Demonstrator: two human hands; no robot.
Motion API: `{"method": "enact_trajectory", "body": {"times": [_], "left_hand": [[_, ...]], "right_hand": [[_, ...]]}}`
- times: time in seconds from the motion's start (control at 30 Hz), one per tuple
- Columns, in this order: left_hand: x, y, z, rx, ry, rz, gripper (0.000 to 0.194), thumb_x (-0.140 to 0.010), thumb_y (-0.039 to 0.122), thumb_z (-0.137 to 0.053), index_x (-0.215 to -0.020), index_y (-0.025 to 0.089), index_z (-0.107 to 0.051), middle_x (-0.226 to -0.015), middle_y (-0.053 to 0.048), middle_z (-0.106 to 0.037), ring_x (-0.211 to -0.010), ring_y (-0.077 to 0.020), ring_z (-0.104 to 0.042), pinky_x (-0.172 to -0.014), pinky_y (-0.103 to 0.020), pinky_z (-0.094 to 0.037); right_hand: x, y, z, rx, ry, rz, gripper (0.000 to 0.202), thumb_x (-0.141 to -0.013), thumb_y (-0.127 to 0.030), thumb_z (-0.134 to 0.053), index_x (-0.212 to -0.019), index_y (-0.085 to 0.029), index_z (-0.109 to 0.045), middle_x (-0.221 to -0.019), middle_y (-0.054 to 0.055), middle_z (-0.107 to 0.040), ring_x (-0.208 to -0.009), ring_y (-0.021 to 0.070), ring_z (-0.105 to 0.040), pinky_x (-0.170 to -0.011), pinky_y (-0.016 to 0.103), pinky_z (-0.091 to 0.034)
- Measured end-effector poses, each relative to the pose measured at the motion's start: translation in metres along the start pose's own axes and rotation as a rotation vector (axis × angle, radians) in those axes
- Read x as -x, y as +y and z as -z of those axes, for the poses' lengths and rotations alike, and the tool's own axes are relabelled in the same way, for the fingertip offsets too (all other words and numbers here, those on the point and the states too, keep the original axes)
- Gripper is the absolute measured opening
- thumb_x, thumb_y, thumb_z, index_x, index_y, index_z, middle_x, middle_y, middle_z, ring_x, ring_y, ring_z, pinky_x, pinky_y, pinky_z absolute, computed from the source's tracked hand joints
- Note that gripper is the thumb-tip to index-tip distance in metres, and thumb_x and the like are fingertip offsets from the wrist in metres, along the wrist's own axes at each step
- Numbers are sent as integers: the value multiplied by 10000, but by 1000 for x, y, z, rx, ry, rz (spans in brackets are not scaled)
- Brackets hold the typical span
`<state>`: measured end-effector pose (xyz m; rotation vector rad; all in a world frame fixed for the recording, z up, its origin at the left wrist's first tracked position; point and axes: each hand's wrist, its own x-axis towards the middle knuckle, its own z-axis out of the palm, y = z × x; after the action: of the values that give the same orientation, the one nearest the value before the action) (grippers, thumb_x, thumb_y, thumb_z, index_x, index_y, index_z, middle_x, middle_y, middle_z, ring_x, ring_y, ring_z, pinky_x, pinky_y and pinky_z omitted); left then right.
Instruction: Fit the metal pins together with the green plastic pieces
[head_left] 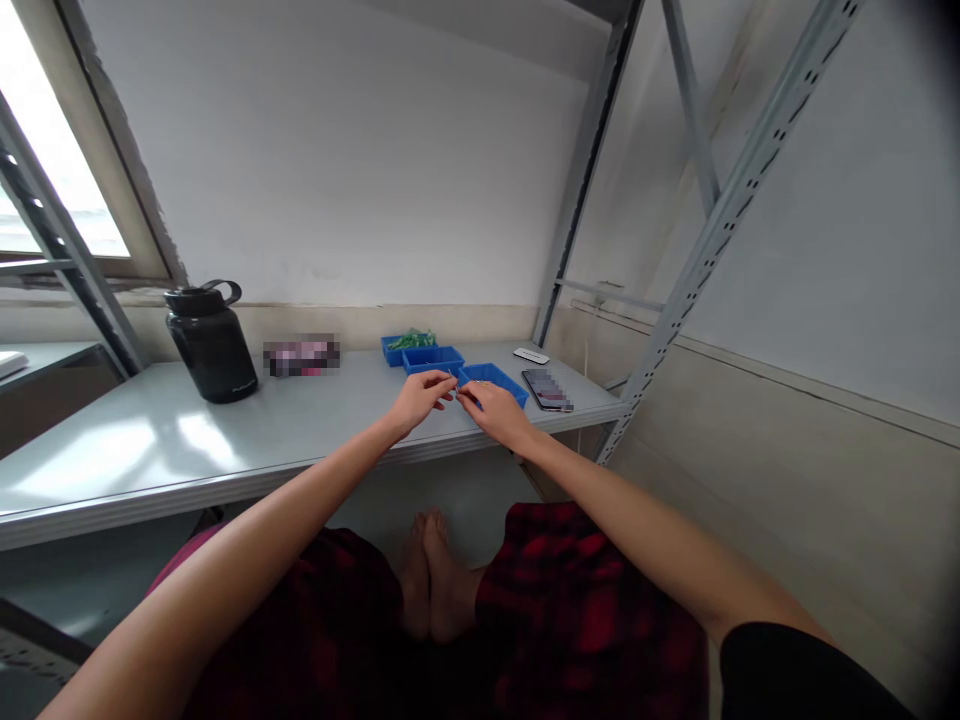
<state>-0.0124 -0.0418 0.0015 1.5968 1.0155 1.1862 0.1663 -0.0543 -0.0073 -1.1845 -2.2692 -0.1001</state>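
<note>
My left hand (424, 400) and my right hand (493, 412) meet fingertip to fingertip above the front part of the grey shelf. Both are closed in a pinch. A tiny shiny piece shows between the fingertips, too small to name. Just behind my left hand stands a blue plastic bin (433, 353), its inside mostly hidden. Another blue bin (516, 390) lies behind my right hand, which covers part of it. Farther back, a third blue bin (391, 352) holds green, leaf-like pieces (414, 340) heaped above its rim.
A large black water bottle (214, 350) stands on the shelf (315, 420) at the left, near a blurred pinkish item (301, 356). To the right lie a phone (545, 388) and a flat white object (531, 355). Slotted metal uprights (705, 260) frame the right side.
</note>
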Motion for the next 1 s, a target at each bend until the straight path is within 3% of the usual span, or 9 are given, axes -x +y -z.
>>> {"method": "enact_trajectory", "body": {"times": [0.17,0.3,0.43,0.6,1.0], "left_hand": [[-1,2,0,-66,-4,-12,167,-838,320,-604,-829,154,-617,-831,-67,-697,-701,-144,-624,-633,-264,-498],[-2,-5,-1,-234,-67,-94,177,-839,316,-601,-817,151,-658,-723,-26,-653,-615,-126,-546,-623,-265,-466],[-2,-10,-1,-305,-121,-146,239,-843,358,-596,-838,147,-707,-698,-18,-642,-627,-135,-526,-636,-274,-450],[-3,-8,3,-279,-106,-95,239,-815,359,-632,-848,143,-728,-700,-25,-642,-633,-138,-523,-609,-266,-451],[-6,-6,4,-177,-42,-63,274,-768,365,-727,-918,137,-758,-771,-46,-689,-686,-142,-567,-647,-278,-493]], "right_hand": [[-1,2,9,-22,32,-17,263,-1022,-319,-476,-1147,-191,-668,-1083,81,-736,-982,208,-669,-830,290,-459],[-1,7,15,53,57,10,355,-1013,-261,-462,-1335,-175,-585,-1191,107,-707,-1054,212,-654,-875,298,-468],[-2,9,14,195,-39,89,290,-1019,-237,-454,-1204,-163,-663,-1109,114,-717,-1052,217,-640,-873,294,-454],[-3,8,15,270,-133,78,272,-1036,-251,-446,-1114,-162,-691,-1005,101,-722,-976,206,-647,-817,277,-431],[-4,16,25,278,-131,71,251,-1038,-264,-451,-1118,-174,-671,-1052,93,-725,-989,210,-654,-816,280,-415]]}}
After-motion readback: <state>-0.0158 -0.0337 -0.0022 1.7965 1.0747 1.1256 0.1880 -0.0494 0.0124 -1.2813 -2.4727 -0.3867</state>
